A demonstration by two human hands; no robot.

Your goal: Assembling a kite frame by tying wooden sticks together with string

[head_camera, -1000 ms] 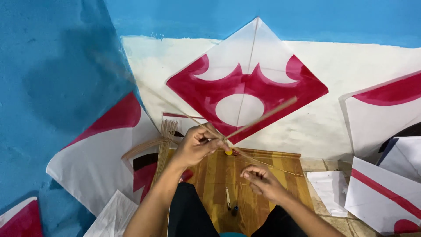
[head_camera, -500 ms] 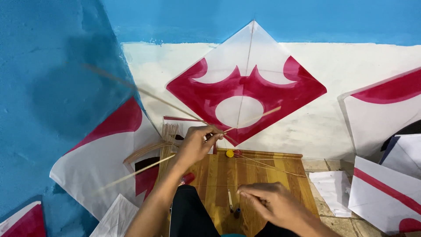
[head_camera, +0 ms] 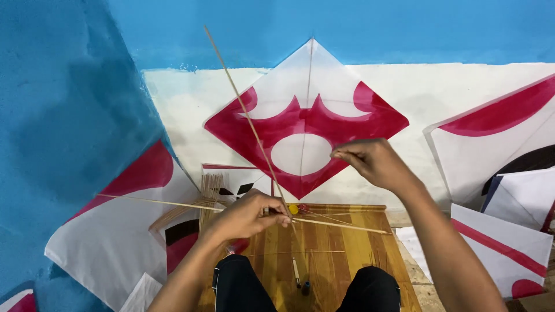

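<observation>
Above wooden board (head_camera: 324,254), hands (head_camera: 245,216) gripping sticks (head_camera: 248,124)

A large red-and-white diamond paper kite (head_camera: 306,124) leans on the wall at upper centre. Below it lies a low wooden board (head_camera: 324,254). The left hand (head_camera: 245,216), at the board's left edge, pinches 2 crossed thin bamboo sticks (head_camera: 254,130). The right hand (head_camera: 376,162) is raised before the kite's lower right. More kites (head_camera: 115,231) lie at left and right.
</observation>
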